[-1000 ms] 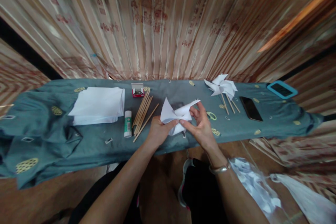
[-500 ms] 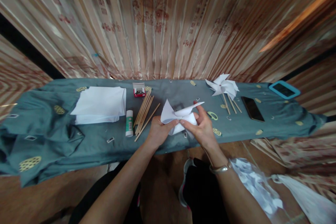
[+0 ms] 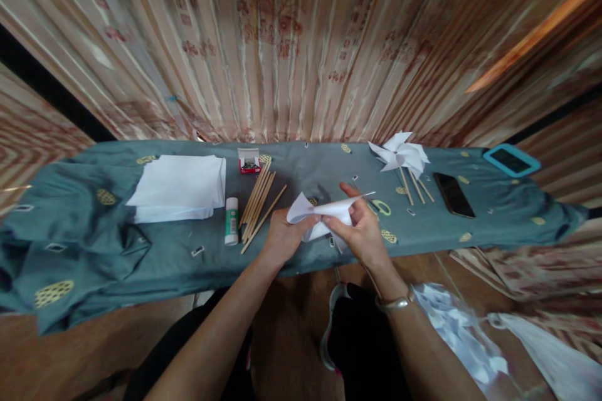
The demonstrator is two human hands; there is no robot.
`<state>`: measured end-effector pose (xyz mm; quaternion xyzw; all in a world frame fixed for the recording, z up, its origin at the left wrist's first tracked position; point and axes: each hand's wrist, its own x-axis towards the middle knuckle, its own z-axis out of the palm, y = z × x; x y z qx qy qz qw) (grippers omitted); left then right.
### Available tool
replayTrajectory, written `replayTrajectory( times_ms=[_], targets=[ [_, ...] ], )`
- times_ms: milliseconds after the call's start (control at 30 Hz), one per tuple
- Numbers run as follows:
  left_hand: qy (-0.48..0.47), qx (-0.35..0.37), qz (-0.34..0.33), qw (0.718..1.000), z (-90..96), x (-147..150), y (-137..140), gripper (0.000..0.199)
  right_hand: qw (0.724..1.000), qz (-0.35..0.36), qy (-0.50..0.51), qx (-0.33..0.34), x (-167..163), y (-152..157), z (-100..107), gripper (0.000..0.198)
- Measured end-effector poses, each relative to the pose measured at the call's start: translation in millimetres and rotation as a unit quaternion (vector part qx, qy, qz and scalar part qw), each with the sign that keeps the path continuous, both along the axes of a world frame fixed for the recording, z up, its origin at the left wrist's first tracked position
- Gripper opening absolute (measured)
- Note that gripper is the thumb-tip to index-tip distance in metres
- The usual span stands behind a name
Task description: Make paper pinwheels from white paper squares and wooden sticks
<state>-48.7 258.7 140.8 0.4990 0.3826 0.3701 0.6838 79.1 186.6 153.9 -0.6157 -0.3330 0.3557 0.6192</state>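
Observation:
A white paper pinwheel [image 3: 329, 212], its corners curled inward, is held between my two hands above the cloth. My left hand [image 3: 286, 235] pinches its left side, the thumb pressed toward the middle. On the other side, my right hand [image 3: 360, 229] grips the paper with the thumb at the centre and the index finger raised behind. Whatever lies under the thumbs is hidden. Several wooden sticks [image 3: 258, 203] lie just left of my left hand, beside a glue stick [image 3: 231, 221]. Scissors with a light green handle [image 3: 382, 207] rest close to my right hand.
On the green cloth [image 3: 179, 250] are a stack of white paper [image 3: 179, 188], a small red box of metal pins [image 3: 249, 161], finished pinwheels on sticks [image 3: 399, 153], a phone [image 3: 454, 195] and a blue-framed tablet [image 3: 512, 160]. A plastic bag of paper scraps [image 3: 456, 326] lies on the floor.
The pinwheel's upper right flap has been folded down toward the middle, under my right thumb. My right index finger has lifted a little away. The table items have stayed put.

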Motion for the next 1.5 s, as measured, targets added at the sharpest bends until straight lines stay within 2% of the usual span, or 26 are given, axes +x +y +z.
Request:
replayTrajectory(
  times_ms=[400,900,1500],
  targets=[
    [-0.032,-0.007,-0.007,0.999,-5.0,4.8,0.2,0.026,1.0,0.002,0.025,-0.002,0.3,-0.9,0.1,0.087],
    [0.008,0.033,0.0,0.999,-4.5,3.3,0.1,0.023,1.0,0.008,0.022,0.006,-0.6,0.7,-1.0,0.083],
    [0.016,0.034,0.012,0.999,-6.6,1.8,1.0,0.021,1.0,-0.002,0.021,0.009,-5.3,2.4,-3.5,0.08]
  ],
)
